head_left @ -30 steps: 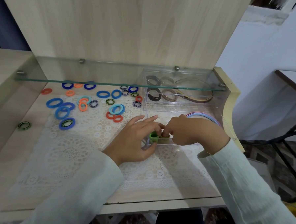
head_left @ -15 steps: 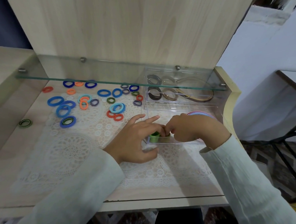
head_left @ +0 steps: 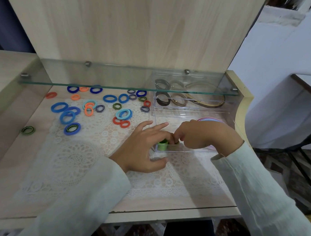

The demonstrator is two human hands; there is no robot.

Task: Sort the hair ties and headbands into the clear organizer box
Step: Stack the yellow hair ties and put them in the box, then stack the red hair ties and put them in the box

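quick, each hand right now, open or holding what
Left hand: open, a fingertip resting on the green fabric hair ties.
Right hand: fingers curled, pinching the tan fabric hair ties.

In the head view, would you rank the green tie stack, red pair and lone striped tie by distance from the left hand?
1. Green tie stack: at the left hand.
2. Red pair: behind the hand.
3. Lone striped tie: far left.

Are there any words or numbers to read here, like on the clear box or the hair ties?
None. No words, numbers, labels or brands show on the clear organizer box, the hair ties, the glass shelf or the lace mat.
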